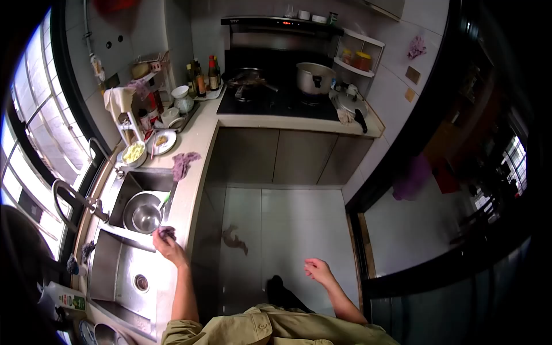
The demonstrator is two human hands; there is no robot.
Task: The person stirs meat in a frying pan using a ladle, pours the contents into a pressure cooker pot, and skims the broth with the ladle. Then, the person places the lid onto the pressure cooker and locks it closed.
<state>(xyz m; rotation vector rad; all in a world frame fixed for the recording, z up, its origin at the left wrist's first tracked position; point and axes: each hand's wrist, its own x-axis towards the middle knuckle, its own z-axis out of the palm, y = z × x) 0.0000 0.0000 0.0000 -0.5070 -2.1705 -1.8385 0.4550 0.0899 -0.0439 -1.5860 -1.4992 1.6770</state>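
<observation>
My left hand is closed around a dark purple cloth at the counter's edge, beside the divider between the two sinks. A steel bowl sits in the far sink just beyond that hand. Something green and white leans at the bowl's right rim, too small to name. Another purple cloth lies crumpled on the counter farther back. My right hand hangs over the floor with loosely bent fingers, a little apart, and nothing visible in them.
The near sink and a curved faucet are by the window. A bowl of pale cut food and a plate stand behind the sinks. A wok and a pot rest on the stove. A brown scrap lies on the floor.
</observation>
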